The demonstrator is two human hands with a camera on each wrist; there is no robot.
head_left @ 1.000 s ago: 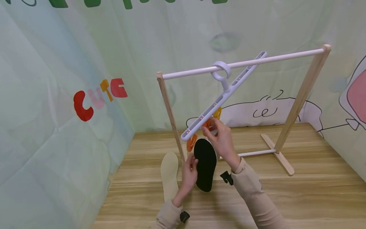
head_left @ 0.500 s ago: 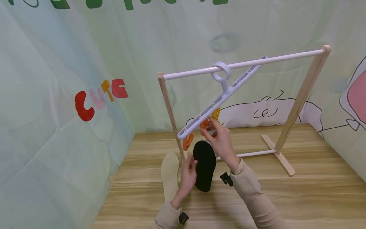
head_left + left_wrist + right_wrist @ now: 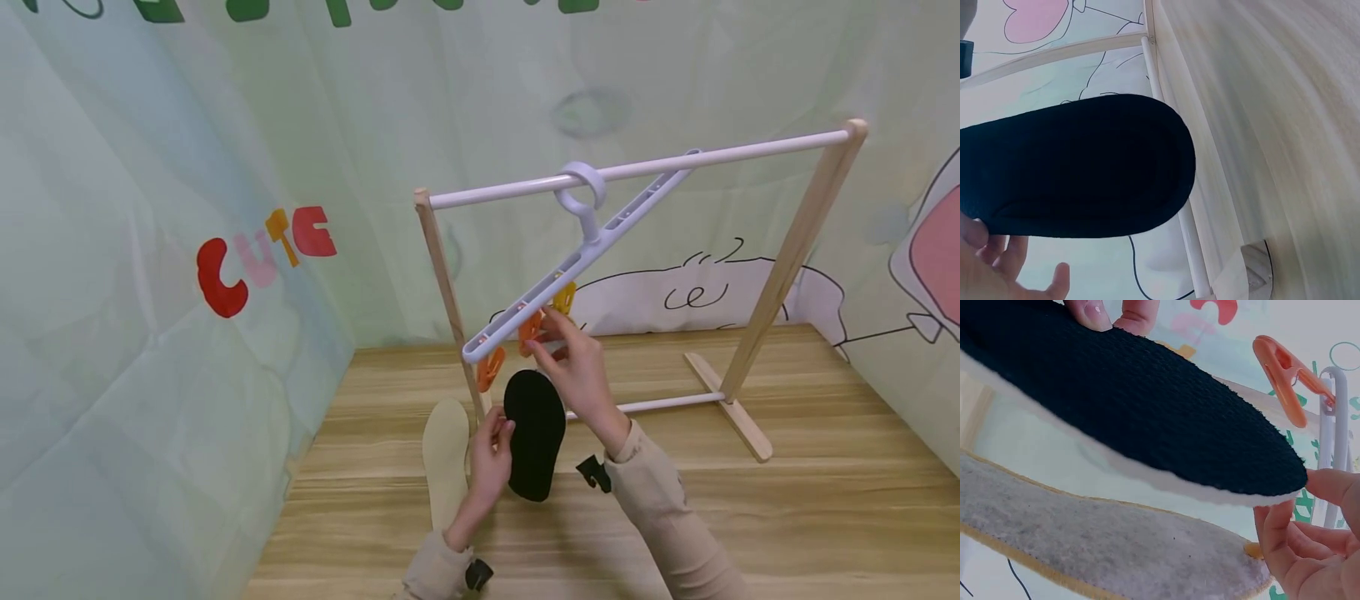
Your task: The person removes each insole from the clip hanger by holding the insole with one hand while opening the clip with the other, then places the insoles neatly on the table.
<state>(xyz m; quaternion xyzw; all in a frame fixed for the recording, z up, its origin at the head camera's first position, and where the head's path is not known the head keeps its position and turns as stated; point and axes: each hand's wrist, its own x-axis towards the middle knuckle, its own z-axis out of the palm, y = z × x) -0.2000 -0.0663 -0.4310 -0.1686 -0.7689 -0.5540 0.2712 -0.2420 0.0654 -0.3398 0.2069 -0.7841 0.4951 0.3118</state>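
My left hand [image 3: 491, 454] pinches a black insole [image 3: 536, 437] by its left edge and holds it upright below the hanger. A white underside shows along its rim in the right wrist view. Above it, my right hand [image 3: 581, 367] pinches an orange clothes peg [image 3: 527, 332] under the pale lilac hanger [image 3: 555, 279]. In the right wrist view, the right fingertips are right at the insole's tip. Another orange peg [image 3: 491, 369] hangs at the hanger's near end. Behind the black insole a grey fuzzy insole [image 3: 1097, 531] hangs, with a yellow peg [image 3: 1252, 550] at its tip.
The hanger hooks over the white rod [image 3: 720, 157] of a wooden-legged rack [image 3: 787, 258]. A beige insole [image 3: 447, 458] lies on the wooden table [image 3: 360, 533], left of my left hand. Printed cloth walls [image 3: 135, 375] stand at the left and back.
The hanger's near end has swung a little to the left with its pegs. Both hands and the black insole have shifted slightly left with it, grips unchanged.
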